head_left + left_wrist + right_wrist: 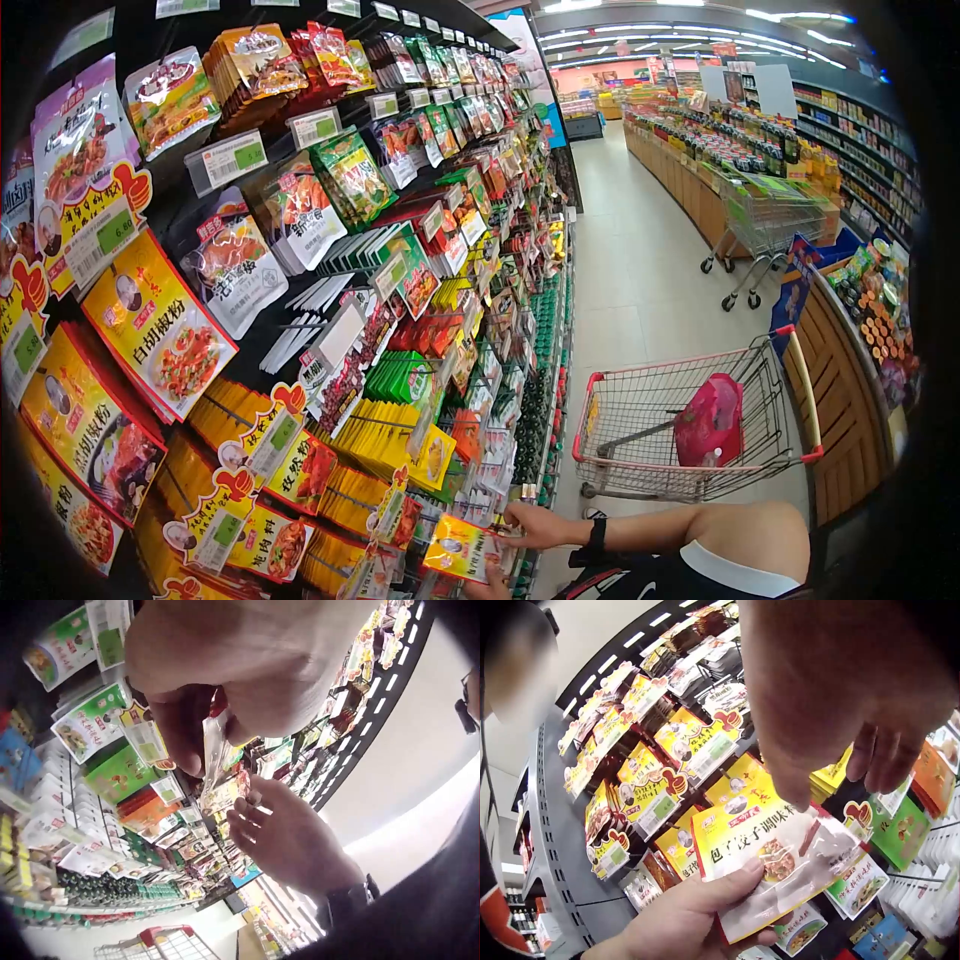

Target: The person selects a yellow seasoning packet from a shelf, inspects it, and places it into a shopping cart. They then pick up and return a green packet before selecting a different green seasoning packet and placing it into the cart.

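Note:
My left hand [488,588] grips a yellow and white seasoning packet [458,548] at its lower edge, low in front of the shelves. In the right wrist view the left thumb lies across the printed front of the packet, which carries Chinese lettering and a picture of food. A dark band circles the wrist of my right hand [538,526], whose fingertips are right at the packet's far edge. That hand [832,690] shows its thumb apart from the other fingers, with nothing between them. Part of the packet is hidden behind the left hand [247,660] in the left wrist view.
Shelves of hanging seasoning packets [160,325] with price tags [235,160] rise on the left. A shopping trolley [805,390] with a pink bag [712,420] in it stands at the right. Farther down the aisle [625,230] is another trolley [765,220] beside wooden displays.

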`<action>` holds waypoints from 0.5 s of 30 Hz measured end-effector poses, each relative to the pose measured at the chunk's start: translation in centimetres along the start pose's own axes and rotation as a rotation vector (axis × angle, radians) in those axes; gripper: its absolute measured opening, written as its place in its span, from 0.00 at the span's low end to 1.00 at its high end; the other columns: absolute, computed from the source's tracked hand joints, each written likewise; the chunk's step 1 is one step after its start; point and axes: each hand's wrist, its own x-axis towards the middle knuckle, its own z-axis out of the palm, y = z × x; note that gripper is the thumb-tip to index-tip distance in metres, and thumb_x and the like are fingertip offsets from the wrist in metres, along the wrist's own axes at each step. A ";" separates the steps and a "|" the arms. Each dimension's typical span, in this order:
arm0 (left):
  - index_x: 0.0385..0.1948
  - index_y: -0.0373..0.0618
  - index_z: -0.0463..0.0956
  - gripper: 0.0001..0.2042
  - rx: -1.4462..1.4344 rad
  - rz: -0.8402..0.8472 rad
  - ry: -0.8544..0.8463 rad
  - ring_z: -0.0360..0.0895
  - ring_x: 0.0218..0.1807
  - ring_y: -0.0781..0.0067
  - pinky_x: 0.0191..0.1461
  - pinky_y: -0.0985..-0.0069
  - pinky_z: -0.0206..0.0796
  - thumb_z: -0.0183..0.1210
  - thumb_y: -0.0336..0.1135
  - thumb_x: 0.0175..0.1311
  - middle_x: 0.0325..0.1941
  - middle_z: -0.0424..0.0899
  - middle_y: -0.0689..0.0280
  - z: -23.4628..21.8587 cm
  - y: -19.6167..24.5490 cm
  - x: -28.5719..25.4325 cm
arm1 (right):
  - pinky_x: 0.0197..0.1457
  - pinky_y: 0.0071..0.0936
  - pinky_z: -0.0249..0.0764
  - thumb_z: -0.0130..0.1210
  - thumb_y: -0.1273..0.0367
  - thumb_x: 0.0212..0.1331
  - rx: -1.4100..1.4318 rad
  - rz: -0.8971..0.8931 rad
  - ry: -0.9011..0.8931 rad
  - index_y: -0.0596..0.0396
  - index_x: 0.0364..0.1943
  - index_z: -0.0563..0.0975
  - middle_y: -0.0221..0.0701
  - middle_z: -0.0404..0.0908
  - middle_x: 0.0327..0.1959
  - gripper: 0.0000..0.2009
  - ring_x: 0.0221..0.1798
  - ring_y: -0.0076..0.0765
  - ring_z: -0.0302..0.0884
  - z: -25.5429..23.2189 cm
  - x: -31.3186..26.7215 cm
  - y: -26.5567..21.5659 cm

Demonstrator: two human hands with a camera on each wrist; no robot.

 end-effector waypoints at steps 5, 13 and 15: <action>0.55 0.33 0.72 0.25 0.106 0.004 -0.219 0.78 0.38 0.60 0.38 0.63 0.71 0.57 0.49 0.70 0.48 0.76 0.51 -0.7 2.2 0.3 | 0.54 0.37 0.74 0.62 0.49 0.60 0.106 -0.300 -0.173 0.63 0.63 0.65 0.47 0.76 0.54 0.37 0.53 0.46 0.77 1.6 -0.1 0.4; 0.68 0.39 0.63 0.33 0.070 0.063 -0.189 0.77 0.47 0.62 0.44 0.68 0.73 0.61 0.49 0.67 0.60 0.66 0.51 -0.8 4.3 0.8 | 0.44 0.32 0.74 0.50 0.60 0.72 0.414 -0.076 -0.292 0.62 0.58 0.69 0.37 0.78 0.39 0.20 0.41 0.32 0.76 -0.5 -1.4 -0.9; 0.72 0.45 0.53 0.36 -0.251 -0.258 -0.194 0.76 0.50 0.56 0.44 0.63 0.76 0.61 0.46 0.67 0.60 0.69 0.49 -0.7 0.8 0.4 | 0.36 0.27 0.73 0.48 0.62 0.73 0.473 -0.204 -0.173 0.62 0.53 0.74 0.29 0.78 0.34 0.16 0.35 0.22 0.74 0.2 -1.5 -0.2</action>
